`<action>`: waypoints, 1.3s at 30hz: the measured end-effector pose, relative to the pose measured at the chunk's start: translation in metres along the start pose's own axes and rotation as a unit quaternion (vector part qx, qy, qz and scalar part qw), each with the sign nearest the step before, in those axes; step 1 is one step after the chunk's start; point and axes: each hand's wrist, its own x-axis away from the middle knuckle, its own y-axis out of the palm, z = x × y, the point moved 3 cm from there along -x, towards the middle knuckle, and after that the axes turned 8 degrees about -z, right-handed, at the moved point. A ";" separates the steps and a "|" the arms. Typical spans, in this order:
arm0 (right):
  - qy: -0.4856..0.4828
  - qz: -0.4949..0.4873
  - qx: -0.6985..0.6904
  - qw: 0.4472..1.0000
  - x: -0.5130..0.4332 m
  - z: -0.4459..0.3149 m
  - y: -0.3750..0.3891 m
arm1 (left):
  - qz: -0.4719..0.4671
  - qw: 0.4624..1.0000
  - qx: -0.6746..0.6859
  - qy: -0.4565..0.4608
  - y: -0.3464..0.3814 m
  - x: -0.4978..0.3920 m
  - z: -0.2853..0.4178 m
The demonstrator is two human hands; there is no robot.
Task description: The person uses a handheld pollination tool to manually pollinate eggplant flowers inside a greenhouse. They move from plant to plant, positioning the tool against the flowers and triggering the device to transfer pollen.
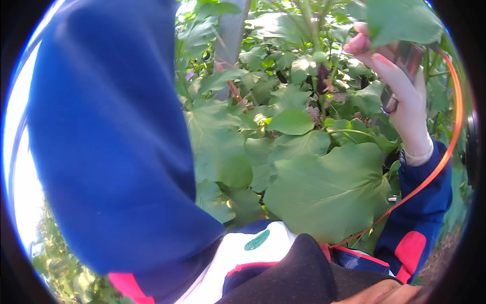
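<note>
On the upper right, my right hand (402, 79) is raised among the plants, in a pale thin glove, its fingers curled around a dark metallic tool (408, 62) whose kind I cannot tell. An orange cord (457, 110) runs from near that tool down past my sleeve. A large leaf (404, 22) hides part of the fingers and tool. Left of the hand, a small dark purple eggplant (322, 78) hangs from a stem. My left hand is out of view; the raised blue left sleeve (114, 133) fills the left side.
Broad green leaves (330, 186) crowd the space before my chest. A grey post (229, 38) stands behind the foliage at the upper middle, with reddish twine (233, 89) near it. Brown soil (442, 254) shows at the lower right.
</note>
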 end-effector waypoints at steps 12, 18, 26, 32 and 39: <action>0.015 -0.085 -0.014 0.996 -0.020 -0.034 0.139 | -0.463 0.715 0.524 -0.001 -0.210 0.362 -0.052; 0.050 -0.153 -0.037 0.986 -0.030 -0.014 0.240 | -0.383 0.666 0.641 0.017 -0.146 0.396 -0.016; 0.110 -0.001 -0.184 0.977 -0.095 0.080 0.300 | -0.182 0.974 0.135 0.000 0.034 0.330 0.087; 0.095 0.005 -0.269 0.958 -0.097 0.146 0.299 | -0.148 0.986 -0.070 0.043 0.103 0.300 0.109; 0.105 -0.058 -0.294 0.948 -0.091 0.172 0.303 | -0.123 0.952 0.201 -0.196 0.075 0.312 0.076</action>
